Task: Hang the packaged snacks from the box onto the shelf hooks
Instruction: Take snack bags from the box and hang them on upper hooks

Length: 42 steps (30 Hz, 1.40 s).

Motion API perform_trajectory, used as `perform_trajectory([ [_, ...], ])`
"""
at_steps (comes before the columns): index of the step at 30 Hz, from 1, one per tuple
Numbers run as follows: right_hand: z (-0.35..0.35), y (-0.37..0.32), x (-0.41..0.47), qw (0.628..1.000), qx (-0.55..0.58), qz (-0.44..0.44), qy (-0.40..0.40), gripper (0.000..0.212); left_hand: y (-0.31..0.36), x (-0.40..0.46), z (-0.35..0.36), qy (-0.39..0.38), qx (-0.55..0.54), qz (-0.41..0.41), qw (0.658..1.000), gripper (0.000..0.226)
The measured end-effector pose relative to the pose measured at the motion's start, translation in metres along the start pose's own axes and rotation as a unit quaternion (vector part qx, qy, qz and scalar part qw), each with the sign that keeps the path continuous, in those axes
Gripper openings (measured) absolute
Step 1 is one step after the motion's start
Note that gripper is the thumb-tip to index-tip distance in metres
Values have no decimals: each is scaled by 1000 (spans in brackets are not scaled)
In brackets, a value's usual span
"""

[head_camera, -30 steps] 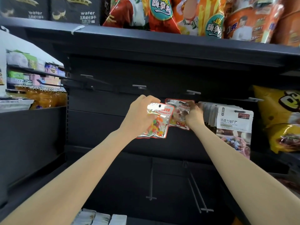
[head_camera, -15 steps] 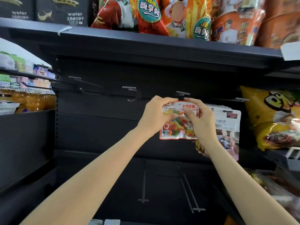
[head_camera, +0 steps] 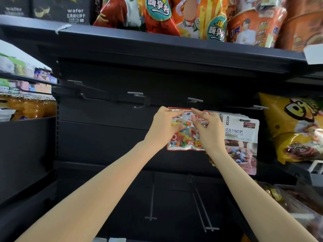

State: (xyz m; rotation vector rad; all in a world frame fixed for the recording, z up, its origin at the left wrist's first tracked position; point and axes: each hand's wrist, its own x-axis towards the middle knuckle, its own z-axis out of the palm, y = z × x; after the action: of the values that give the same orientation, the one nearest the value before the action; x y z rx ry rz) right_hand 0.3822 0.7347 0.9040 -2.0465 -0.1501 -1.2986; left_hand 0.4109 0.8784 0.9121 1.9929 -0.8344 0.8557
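Black shelf carries chip bags, wafer boxes.

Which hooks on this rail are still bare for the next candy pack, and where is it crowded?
Bare: the two hooks left of the left hand. Crowded: both hands hold the candy pack, beside the white packs and yellow bags.

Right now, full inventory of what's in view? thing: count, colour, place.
candy packet: one, red-edged, clear front, below middle hook, held by both hands
chocolate candy packets: a stack, white, hanging right of it
empty hooks: several, grey, along the back rail
yellow chip bag: one, far right
snack bags: several, red and orange, top shelf
wafer boxes: two, black, top left
left hand: pinches the packet's left side
right hand: pinches its top right
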Motion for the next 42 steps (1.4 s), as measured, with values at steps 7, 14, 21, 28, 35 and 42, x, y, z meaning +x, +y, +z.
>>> perform_trajectory([
  [7, 25, 17, 18, 989, -120, 29, -78, 44, -13, 34, 17, -76, 124, -44, 988, 59],
  [14, 43, 23, 39, 965, -214, 36, -149, 77, -23, 51, 32, -155, 151, -134, 967, 78],
  [21, 39, 10, 3, 991, -130, 11, -10, 45, -19, 25, 10, -44, 133, -71, 988, 56],
  [28, 47, -22, -38, 998, -47, -38, -34, 30, -18, -29, -31, 39, 167, -17, 985, 32],
  [35, 95, -83, -83, 973, 84, -22, -212, 22, -51, -107, -101, 44, 251, -113, 960, 25],
  [42, 196, -180, -184, 910, 145, -43, -385, 21, -113, -231, -219, 62, 274, -311, 908, 19],
])
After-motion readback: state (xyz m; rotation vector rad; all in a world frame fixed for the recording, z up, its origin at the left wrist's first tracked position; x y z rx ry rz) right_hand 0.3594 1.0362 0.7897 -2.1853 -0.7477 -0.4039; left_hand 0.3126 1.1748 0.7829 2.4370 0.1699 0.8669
